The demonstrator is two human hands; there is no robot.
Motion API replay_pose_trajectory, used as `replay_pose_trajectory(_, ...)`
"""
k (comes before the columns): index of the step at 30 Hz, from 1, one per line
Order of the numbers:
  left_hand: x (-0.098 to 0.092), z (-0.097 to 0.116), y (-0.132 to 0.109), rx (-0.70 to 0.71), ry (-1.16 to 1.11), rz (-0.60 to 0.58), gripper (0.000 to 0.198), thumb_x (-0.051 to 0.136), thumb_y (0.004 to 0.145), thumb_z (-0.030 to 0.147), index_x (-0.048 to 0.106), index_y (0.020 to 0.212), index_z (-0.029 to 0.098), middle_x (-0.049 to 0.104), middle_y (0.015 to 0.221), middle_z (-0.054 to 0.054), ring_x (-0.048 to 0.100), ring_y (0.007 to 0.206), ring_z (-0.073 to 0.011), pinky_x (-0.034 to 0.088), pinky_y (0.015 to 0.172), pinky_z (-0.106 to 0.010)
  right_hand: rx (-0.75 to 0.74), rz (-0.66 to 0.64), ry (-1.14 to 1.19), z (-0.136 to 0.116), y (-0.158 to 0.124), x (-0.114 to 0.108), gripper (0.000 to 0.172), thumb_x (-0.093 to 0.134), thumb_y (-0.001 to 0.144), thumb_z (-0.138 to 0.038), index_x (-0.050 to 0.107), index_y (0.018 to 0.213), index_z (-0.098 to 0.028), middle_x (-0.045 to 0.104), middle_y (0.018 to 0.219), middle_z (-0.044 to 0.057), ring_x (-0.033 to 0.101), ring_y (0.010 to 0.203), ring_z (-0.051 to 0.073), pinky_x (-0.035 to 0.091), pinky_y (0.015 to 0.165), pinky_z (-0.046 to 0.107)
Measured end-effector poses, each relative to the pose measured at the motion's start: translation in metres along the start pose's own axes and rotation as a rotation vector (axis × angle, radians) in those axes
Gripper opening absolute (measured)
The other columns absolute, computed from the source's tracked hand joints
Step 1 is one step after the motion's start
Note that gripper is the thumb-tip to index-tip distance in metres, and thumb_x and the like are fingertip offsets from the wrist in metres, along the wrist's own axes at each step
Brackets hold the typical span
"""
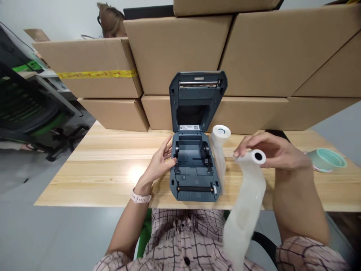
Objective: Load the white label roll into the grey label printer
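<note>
A dark grey label printer (194,162) stands on the wooden table with its lid (197,99) raised, and its inner bay is bare. My left hand (160,162) grips the printer's left side, thumb over the rim and fingers along the outer wall. To the right of the printer, my right hand (272,150) is closed on a small white paper roll (249,157) with a dark core hole. From that roll a long paper strip (244,214) hangs past the table's front edge. Another white roll (221,131) stands beside the printer's back right corner, next to clear plastic wrap (219,162).
Stacked cardboard boxes (180,52) form a wall behind the table (98,169). A mint green bowl (327,160) sits on the right, by my right wrist. A dark flat thing (278,134) lies behind that hand. Left of the table is an office chair (34,109); a person's head (111,20) shows behind the boxes.
</note>
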State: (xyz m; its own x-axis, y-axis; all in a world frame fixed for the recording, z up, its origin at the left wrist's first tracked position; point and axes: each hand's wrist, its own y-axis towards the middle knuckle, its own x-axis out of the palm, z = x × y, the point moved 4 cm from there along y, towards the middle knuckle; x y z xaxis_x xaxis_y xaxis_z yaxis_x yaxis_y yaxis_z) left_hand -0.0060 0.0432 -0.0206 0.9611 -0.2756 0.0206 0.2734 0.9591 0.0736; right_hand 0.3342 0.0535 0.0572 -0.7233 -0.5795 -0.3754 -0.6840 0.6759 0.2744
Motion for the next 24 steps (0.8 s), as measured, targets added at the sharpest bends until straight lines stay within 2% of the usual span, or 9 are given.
replay_pose_trajectory(3, 0.001, 0.002, 0.0, -0.011, -0.005, 0.011, 0.095, 0.074, 0.078, 0.021, 0.031, 0.163, 0.024, 0.042, 0.165, -0.017, 0.054, 0.143, -0.0332, 0.042, 0.121, -0.052, 0.183, 0.228, -0.054, 0.035, -0.032, -0.014, 0.045, 0.082, 0.079, -0.054, 0.065, 0.117, -0.037, 0.076, 0.105, 0.002, 0.076, 0.103, 0.027, 0.063, 0.087, 0.046)
replay_pose_trajectory(5, 0.002, 0.003, 0.0, -0.01, -0.009, 0.023, 0.094, 0.075, 0.077, 0.02, 0.034, 0.162, 0.023, 0.042, 0.165, -0.018, 0.053, 0.144, -0.0335, 0.041, 0.122, -0.052, 0.29, 0.273, 0.0, 0.059, -0.038, -0.01, 0.05, 0.086, 0.075, -0.054, 0.065, 0.116, -0.034, 0.076, 0.108, 0.004, 0.076, 0.106, 0.028, 0.062, 0.088, 0.045)
replay_pose_trajectory(7, 0.002, 0.003, -0.001, -0.007, -0.008, 0.033, 0.092, 0.075, 0.077, 0.02, 0.037, 0.161, 0.023, 0.043, 0.164, -0.017, 0.052, 0.145, -0.0338, 0.04, 0.123, -0.052, 0.374, 0.251, 0.061, 0.076, -0.037, -0.001, 0.05, 0.086, 0.077, -0.052, 0.066, 0.116, -0.03, 0.076, 0.113, 0.008, 0.075, 0.108, 0.028, 0.062, 0.089, 0.045)
replay_pose_trajectory(10, 0.002, 0.003, -0.001, -0.004, -0.002, 0.037, 0.091, 0.077, 0.077, 0.021, 0.039, 0.159, 0.023, 0.043, 0.164, -0.018, 0.052, 0.145, -0.0343, 0.04, 0.123, -0.052, 0.447, 0.162, 0.038, 0.086, -0.033, 0.006, 0.054, 0.084, 0.081, -0.048, 0.065, 0.125, -0.025, 0.074, 0.123, 0.014, 0.072, 0.116, 0.029, 0.06, 0.096, 0.045)
replay_pose_trajectory(13, 0.002, 0.003, -0.001, 0.001, -0.002, 0.032, 0.09, 0.077, 0.077, 0.022, 0.039, 0.159, 0.022, 0.043, 0.164, -0.018, 0.053, 0.144, -0.0335, 0.041, 0.122, -0.051, 0.47, 0.094, 0.003, 0.085, -0.036, -0.002, 0.069, 0.089, 0.076, -0.042, 0.061, 0.137, -0.028, 0.07, 0.136, 0.014, 0.065, 0.13, 0.03, 0.054, 0.109, 0.048)
replay_pose_trajectory(15, 0.002, 0.003, 0.0, 0.004, -0.007, 0.028, 0.089, 0.076, 0.078, 0.022, 0.039, 0.159, 0.022, 0.044, 0.164, -0.018, 0.053, 0.144, -0.033, 0.041, 0.122, -0.05, 0.468, 0.11, 0.035, 0.085, -0.037, -0.013, 0.069, 0.088, 0.078, -0.041, 0.058, 0.14, -0.03, 0.066, 0.143, 0.013, 0.061, 0.136, 0.03, 0.051, 0.113, 0.052)
replay_pose_trajectory(18, 0.001, 0.003, 0.0, -0.001, -0.002, 0.03, 0.09, 0.076, 0.078, 0.022, 0.039, 0.159, 0.022, 0.045, 0.163, -0.018, 0.053, 0.144, -0.0331, 0.04, 0.123, -0.051, 0.445, 0.243, 0.05, 0.091, -0.025, -0.028, 0.071, 0.086, 0.079, -0.044, 0.055, 0.141, -0.032, 0.058, 0.152, 0.012, 0.057, 0.14, 0.031, 0.048, 0.116, 0.055)
replay_pose_trajectory(21, 0.001, 0.004, -0.001, -0.006, 0.01, 0.019, 0.091, 0.076, 0.079, 0.022, 0.036, 0.161, 0.022, 0.043, 0.164, -0.018, 0.051, 0.146, -0.0334, 0.038, 0.124, -0.051, 0.432, 0.288, 0.009, 0.106, 0.007, -0.03, 0.085, 0.092, 0.069, -0.043, 0.053, 0.144, -0.033, 0.053, 0.157, 0.009, 0.053, 0.143, 0.032, 0.043, 0.121, 0.055)
replay_pose_trajectory(24, 0.002, 0.003, -0.001, 0.006, 0.006, -0.012, 0.092, 0.074, 0.08, 0.021, 0.033, 0.162, 0.023, 0.041, 0.166, -0.016, 0.05, 0.147, -0.0331, 0.039, 0.123, -0.05, 0.469, 0.225, 0.011, 0.12, 0.041, -0.021, 0.085, 0.094, 0.06, -0.044, 0.058, 0.135, -0.029, 0.066, 0.14, 0.009, 0.063, 0.129, 0.033, 0.053, 0.11, 0.054)
